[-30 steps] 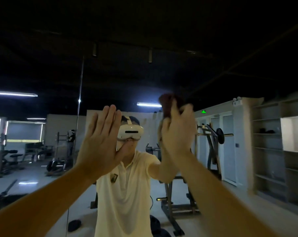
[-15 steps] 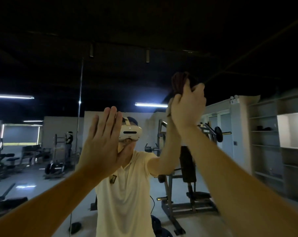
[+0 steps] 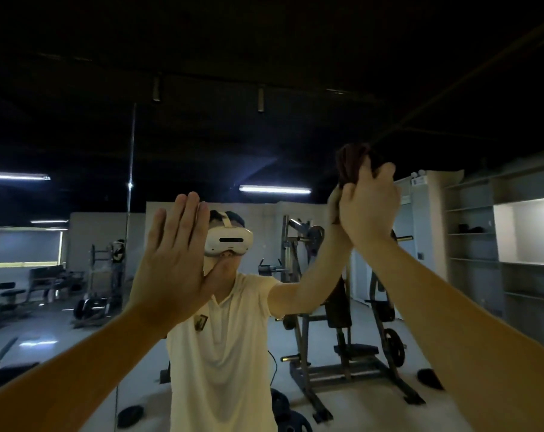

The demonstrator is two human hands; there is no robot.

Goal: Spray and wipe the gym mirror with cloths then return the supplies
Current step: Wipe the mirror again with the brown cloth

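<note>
The gym mirror (image 3: 264, 135) fills the whole view in front of me and shows my reflection in a pale shirt. My left hand (image 3: 171, 260) lies flat against the glass with its fingers straight and together. My right hand (image 3: 369, 210) is raised higher at the right and grips a bunched dark brown cloth (image 3: 350, 163), holding it against the mirror. Only the top of the cloth shows above my fingers. No spray bottle is in view.
A vertical seam (image 3: 131, 169) between mirror panels runs left of my left hand. The mirror reflects a weight machine (image 3: 336, 322), benches and racks at the left, weight plates on the floor and open shelves (image 3: 473, 244) at the right.
My right hand has carried the cloth up and to the right along the mirror, then slightly lower again. My left hand has stayed flat on the glass.
</note>
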